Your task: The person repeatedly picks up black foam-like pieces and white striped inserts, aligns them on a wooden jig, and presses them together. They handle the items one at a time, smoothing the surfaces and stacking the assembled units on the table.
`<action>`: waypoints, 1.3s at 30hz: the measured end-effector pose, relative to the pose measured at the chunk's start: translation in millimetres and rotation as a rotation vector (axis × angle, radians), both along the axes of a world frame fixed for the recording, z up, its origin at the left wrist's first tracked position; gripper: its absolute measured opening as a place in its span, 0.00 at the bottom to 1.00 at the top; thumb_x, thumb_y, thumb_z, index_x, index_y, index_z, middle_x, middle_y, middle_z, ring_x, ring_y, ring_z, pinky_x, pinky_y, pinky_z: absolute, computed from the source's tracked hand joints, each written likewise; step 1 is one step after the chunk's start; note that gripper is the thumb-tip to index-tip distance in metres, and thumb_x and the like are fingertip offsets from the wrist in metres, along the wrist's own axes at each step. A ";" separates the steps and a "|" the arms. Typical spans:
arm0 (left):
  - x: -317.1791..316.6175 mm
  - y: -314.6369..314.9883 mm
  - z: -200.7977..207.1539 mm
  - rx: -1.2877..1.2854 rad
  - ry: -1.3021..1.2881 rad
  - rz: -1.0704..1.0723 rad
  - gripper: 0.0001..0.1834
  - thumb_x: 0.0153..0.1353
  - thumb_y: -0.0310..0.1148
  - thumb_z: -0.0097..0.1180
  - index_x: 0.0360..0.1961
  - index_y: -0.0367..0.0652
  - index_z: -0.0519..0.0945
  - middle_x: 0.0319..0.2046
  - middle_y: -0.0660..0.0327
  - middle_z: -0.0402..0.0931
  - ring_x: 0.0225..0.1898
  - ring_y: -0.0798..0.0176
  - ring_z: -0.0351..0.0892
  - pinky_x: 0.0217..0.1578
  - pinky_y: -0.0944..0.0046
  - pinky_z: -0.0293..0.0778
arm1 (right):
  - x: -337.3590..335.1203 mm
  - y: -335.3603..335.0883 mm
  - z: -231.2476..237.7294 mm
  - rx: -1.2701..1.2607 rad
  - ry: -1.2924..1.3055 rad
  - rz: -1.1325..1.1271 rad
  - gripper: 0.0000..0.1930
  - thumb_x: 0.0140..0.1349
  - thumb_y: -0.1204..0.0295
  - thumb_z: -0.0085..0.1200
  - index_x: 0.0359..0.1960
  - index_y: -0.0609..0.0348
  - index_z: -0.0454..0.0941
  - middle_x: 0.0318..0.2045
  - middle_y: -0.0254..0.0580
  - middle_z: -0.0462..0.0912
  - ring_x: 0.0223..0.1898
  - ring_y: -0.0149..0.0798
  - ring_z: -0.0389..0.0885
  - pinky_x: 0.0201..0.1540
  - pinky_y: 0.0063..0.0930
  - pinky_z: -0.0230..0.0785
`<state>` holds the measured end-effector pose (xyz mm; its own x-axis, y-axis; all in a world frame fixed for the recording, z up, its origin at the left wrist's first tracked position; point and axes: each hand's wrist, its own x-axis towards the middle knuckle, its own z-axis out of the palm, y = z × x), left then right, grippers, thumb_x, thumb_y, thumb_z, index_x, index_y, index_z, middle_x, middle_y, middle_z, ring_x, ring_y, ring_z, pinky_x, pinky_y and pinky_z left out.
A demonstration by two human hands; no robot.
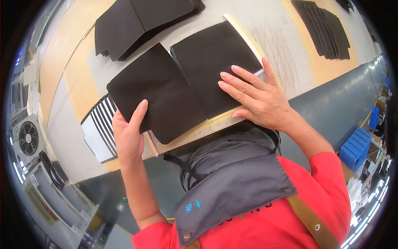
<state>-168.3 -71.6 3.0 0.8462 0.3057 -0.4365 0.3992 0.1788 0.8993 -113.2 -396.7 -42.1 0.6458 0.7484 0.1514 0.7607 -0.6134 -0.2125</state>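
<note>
Left hand (130, 130) pinches the left black panel (153, 91) at its near-left edge, thumb on top, fingers hidden underneath. Right hand (261, 99) is spread, fingertips on the right black panel (211, 58), not gripping. Both panels sit between the hands, side by side on the counter (286, 54), meeting at a slanted seam. Stack of black panels (124, 29) beyond the hands. Striped black-and-white pieces (99, 128) just left of left hand. Fanned black pieces (321, 31) beyond right hand, farther right, near the counter edge.
</note>
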 end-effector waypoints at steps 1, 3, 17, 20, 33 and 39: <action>0.0 0.3 -0.8 -0.003 0.005 -0.007 0.18 0.67 0.27 0.65 0.56 0.33 0.79 0.50 0.55 0.84 0.50 0.63 0.84 0.54 0.63 0.77 | -0.3 0.0 0.1 -0.002 -0.003 -0.002 0.34 0.66 0.38 0.48 0.69 0.39 0.73 0.70 0.22 0.72 0.74 0.32 0.64 0.80 0.66 0.30; -0.2 1.6 -3.0 -0.010 0.012 -0.021 0.19 0.67 0.27 0.66 0.57 0.33 0.79 0.51 0.55 0.83 0.50 0.63 0.84 0.55 0.62 0.78 | -0.8 0.0 0.8 -0.003 0.001 -0.006 0.34 0.66 0.38 0.47 0.69 0.39 0.73 0.70 0.21 0.72 0.74 0.32 0.64 0.80 0.66 0.30; 4.0 -3.9 -7.3 -0.033 0.009 -0.021 0.17 0.68 0.26 0.64 0.55 0.32 0.79 0.48 0.55 0.84 0.47 0.65 0.84 0.52 0.65 0.79 | -1.7 0.5 2.3 -0.005 0.011 -0.013 0.33 0.66 0.39 0.47 0.69 0.38 0.73 0.70 0.21 0.72 0.73 0.31 0.65 0.80 0.66 0.29; 4.9 -3.6 -8.6 -0.021 0.001 -0.024 0.15 0.68 0.26 0.64 0.54 0.32 0.80 0.47 0.55 0.85 0.46 0.65 0.84 0.50 0.66 0.79 | -1.8 0.4 1.9 -0.003 0.013 -0.014 0.33 0.66 0.39 0.48 0.69 0.38 0.73 0.70 0.20 0.72 0.73 0.31 0.66 0.80 0.66 0.29; 6.1 0.4 -12.3 -0.027 0.039 -0.045 0.21 0.65 0.26 0.67 0.57 0.32 0.77 0.50 0.54 0.83 0.50 0.62 0.84 0.53 0.63 0.79 | -1.9 0.4 2.5 -0.003 0.025 -0.015 0.34 0.66 0.40 0.48 0.70 0.38 0.72 0.71 0.20 0.72 0.74 0.32 0.65 0.80 0.66 0.29; 7.2 1.6 -14.1 -0.031 0.045 -0.058 0.20 0.66 0.26 0.66 0.57 0.33 0.77 0.50 0.54 0.83 0.49 0.62 0.84 0.53 0.63 0.79 | -1.3 0.2 3.1 -0.005 0.030 -0.013 0.34 0.66 0.40 0.48 0.70 0.38 0.72 0.71 0.20 0.72 0.74 0.32 0.65 0.80 0.66 0.28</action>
<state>-161.0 -70.0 -11.1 0.8414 0.2422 -0.4830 0.4499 0.1812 0.8745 -114.5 -396.5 -39.0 0.6593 0.7409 0.1278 0.7462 -0.6240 -0.2318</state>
